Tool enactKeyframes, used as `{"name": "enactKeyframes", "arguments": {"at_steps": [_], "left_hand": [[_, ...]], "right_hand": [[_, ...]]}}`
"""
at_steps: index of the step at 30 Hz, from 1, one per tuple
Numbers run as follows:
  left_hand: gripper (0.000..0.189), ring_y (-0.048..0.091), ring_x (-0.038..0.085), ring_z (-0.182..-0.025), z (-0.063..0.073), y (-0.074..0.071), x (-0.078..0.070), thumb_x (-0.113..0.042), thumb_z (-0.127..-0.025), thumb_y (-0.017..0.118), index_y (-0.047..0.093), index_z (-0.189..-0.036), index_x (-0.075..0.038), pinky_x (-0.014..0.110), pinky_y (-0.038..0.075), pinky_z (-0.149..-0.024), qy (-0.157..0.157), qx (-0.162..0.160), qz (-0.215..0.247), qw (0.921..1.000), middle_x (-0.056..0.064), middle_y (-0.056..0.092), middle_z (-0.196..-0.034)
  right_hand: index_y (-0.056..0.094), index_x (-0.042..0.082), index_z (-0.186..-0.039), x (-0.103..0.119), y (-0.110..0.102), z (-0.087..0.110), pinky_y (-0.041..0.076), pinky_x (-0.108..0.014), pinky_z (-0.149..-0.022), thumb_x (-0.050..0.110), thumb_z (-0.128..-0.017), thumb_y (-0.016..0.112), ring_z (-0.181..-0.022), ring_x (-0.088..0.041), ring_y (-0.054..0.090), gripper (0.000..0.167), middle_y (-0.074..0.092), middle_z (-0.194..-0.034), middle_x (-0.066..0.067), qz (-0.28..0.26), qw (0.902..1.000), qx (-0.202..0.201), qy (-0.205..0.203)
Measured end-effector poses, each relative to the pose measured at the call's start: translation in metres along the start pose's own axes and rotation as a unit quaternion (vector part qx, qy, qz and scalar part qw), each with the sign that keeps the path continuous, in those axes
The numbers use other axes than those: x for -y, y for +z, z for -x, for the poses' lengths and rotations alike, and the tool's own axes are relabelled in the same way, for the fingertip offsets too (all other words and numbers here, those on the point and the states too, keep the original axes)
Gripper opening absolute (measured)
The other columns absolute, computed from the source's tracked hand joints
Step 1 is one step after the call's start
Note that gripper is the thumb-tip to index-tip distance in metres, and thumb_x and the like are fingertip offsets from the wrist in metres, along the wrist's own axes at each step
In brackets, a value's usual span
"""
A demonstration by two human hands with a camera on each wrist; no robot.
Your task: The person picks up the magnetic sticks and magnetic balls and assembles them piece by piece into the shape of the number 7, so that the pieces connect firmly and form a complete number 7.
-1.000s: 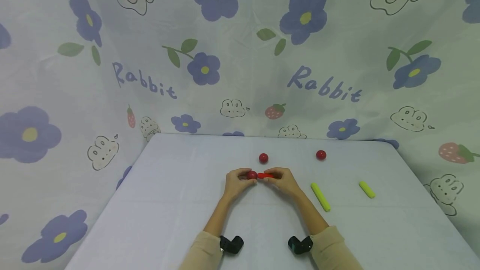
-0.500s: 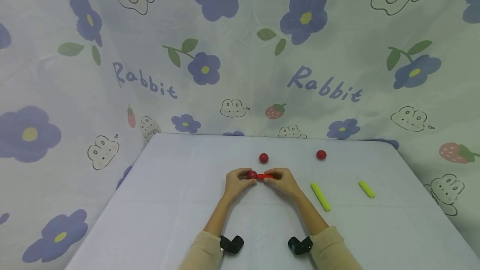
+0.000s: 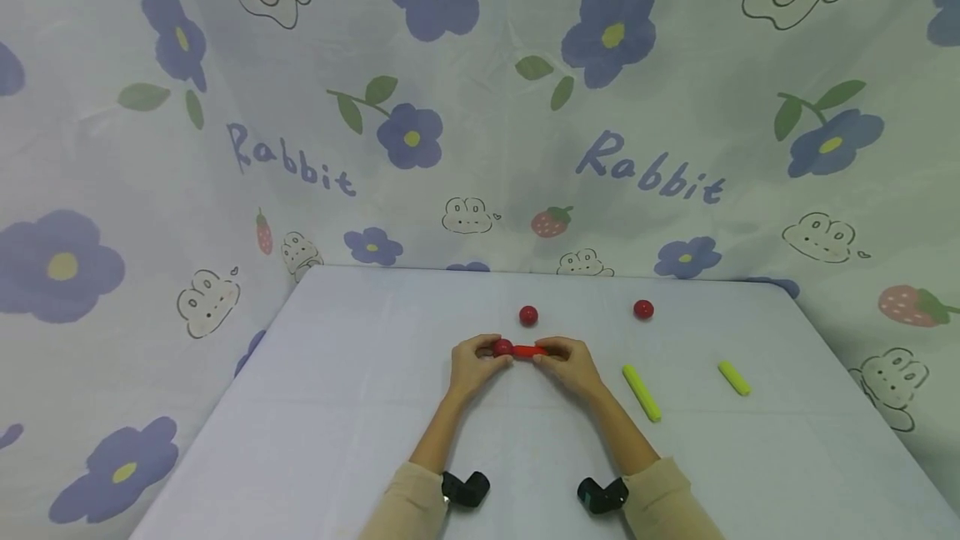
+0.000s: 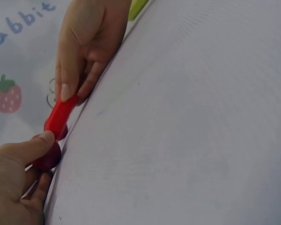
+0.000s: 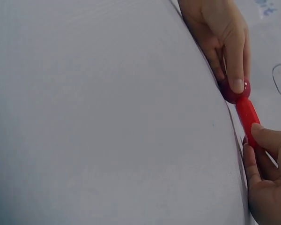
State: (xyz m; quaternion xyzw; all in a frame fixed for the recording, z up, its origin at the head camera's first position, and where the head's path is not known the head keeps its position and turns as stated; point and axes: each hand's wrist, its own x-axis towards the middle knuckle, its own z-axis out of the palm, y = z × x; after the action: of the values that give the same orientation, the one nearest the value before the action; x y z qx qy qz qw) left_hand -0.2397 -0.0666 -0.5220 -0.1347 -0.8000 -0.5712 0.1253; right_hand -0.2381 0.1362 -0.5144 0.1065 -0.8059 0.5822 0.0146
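My left hand [image 3: 471,367] pinches a dark red ball [image 3: 502,347] between thumb and fingers, near the middle of the table. From the other side my right hand [image 3: 570,363] pinches the far end of a short bright red stick [image 3: 527,351]. The stick's near end meets the ball, and the two lie in one line. In the right wrist view the red stick [image 5: 247,117] runs straight from the ball [image 5: 234,91] to the right thumb. The left wrist view shows the stick [image 4: 61,115] faceted along its length, with the ball [image 4: 49,158] partly covered by my left thumb.
Beyond the hands lie two more red balls, one close behind [image 3: 528,316] and another farther right [image 3: 643,309]. To the right are a long yellow-green stick [image 3: 641,392] and a shorter yellow-green stick [image 3: 734,377]. A patterned curtain [image 3: 495,107] hangs behind the white table [image 3: 337,407].
My right fingers have slid back toward the right end of the red stick, so more of it shows. The left hand still holds the ball, nearly unmoved.
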Motion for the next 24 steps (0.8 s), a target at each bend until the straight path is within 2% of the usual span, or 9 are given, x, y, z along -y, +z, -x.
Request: {"name": "enactKeyframes", "arguments": {"at_steps": [4,12,20,24], "left_hand": [[0.041,0.067,0.031,-0.084,0.000,0.000,0.000,-0.006,-0.071,0.080,0.066,-0.106,0.009,0.038,0.054,-0.081,0.002,-0.007,-0.006,1.0000,0.021,0.069,-0.102],[0.041,0.067,0.030,-0.089,0.002,-0.002,0.000,-0.007,-0.074,0.079,0.065,-0.108,0.009,0.040,0.053,-0.086,0.002,0.007,-0.014,0.9999,0.020,0.068,-0.105],[0.041,0.067,0.030,-0.089,0.003,-0.001,0.001,-0.009,-0.074,0.079,0.065,-0.108,0.009,0.041,0.052,-0.086,0.007,0.004,-0.023,0.9997,0.020,0.068,-0.104],[0.040,0.067,0.030,-0.089,0.003,-0.001,0.001,-0.008,-0.074,0.079,0.065,-0.108,0.009,0.040,0.052,-0.086,0.008,-0.001,-0.023,0.9997,0.021,0.068,-0.104]], "right_hand": [[0.068,-0.004,-0.106,0.000,0.000,0.001,0.053,-0.026,-0.084,0.004,-0.081,0.071,-0.096,-0.025,0.063,0.026,0.067,-0.104,-0.016,0.004,0.9999,-0.014,0.003],[0.067,-0.005,-0.107,-0.001,0.000,0.003,0.052,-0.036,-0.089,0.004,-0.082,0.071,-0.101,-0.031,0.061,0.027,0.067,-0.106,-0.018,-0.004,0.9997,-0.025,-0.001],[0.067,-0.002,-0.109,0.005,-0.012,0.004,0.051,-0.021,-0.083,0.005,-0.086,0.066,-0.096,-0.021,0.061,0.024,0.069,-0.104,-0.012,0.007,0.9992,-0.033,0.022],[0.066,-0.004,-0.110,0.007,-0.025,0.003,0.050,-0.016,-0.080,0.007,-0.086,0.067,-0.095,-0.022,0.062,0.026,0.068,-0.104,-0.015,0.013,0.9990,-0.041,0.011]]}}
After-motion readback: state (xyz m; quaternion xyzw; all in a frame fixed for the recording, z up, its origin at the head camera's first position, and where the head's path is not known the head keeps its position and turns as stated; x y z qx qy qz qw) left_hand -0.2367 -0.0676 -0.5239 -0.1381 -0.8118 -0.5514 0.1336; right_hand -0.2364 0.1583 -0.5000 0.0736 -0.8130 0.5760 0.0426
